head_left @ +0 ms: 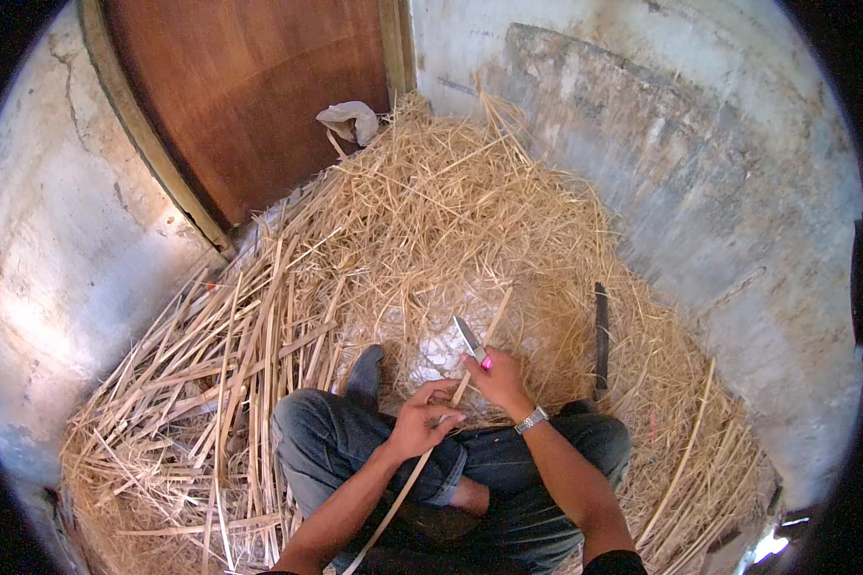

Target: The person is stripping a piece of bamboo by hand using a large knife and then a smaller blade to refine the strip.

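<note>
A long, pale bamboo strip (399,503) runs slantwise over my lap, from the lower edge up past both hands. My left hand (422,422) is closed around it, with the thumb and fingers pinching its middle. In my right hand (500,381) is a knife (468,335) with a short silver blade and a bright pink patch at the handle. Its blade points up and to the left, away from me, beside the strip. The strip passes right by my right hand's fingers; whether they press on it I cannot tell. A metal watch sits on my right wrist.
Thin shavings (451,201) are heaped ahead of me, against the wall (700,163) and the brown door (259,86). Many split strips (230,374) lie piled at left. A dark flat bar (601,335) rests at right. A whitish bag (352,121) is by the door.
</note>
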